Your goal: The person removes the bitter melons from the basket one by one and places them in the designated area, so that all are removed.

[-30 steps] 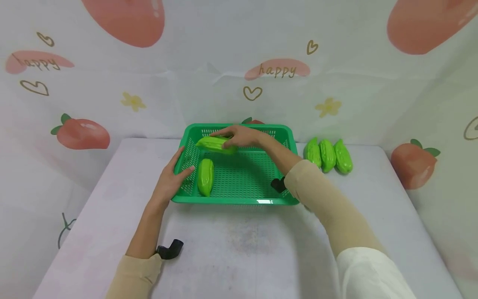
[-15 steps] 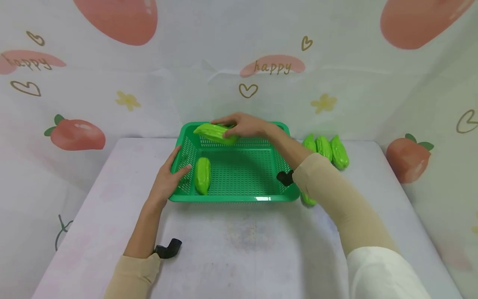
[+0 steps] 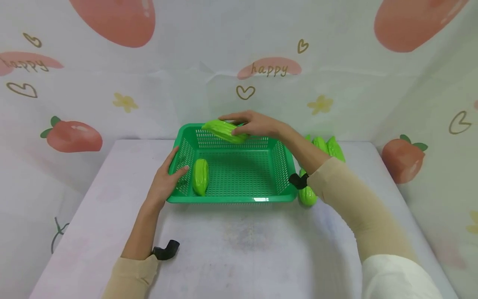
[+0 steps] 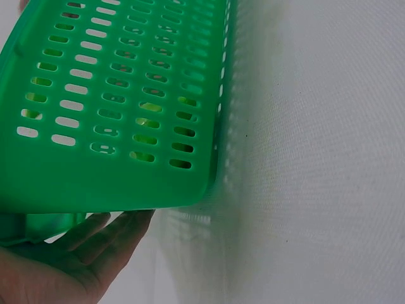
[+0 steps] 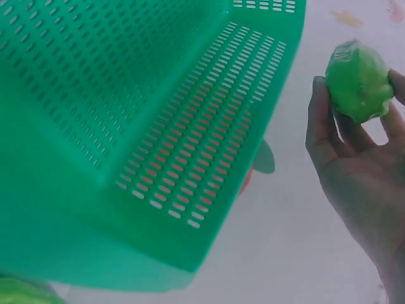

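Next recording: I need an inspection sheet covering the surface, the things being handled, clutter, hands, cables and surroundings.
Surface: pale table with a greyish stain in front of the basket.
Things handled: green basket on the table; one green vegetable lies inside, toward its left side; at least four others are to its right, some partly hidden by the right arm.
Clutter: nothing seen.
Left hand: grips the basket's left rim, thumb inside.
Right hand: holds another vegetable raised near the back rim.
Cables: nothing seen.
Surroundings: white backdrop printed with fruit, flowers, hearts and "happy"; black pieces at both wrists.
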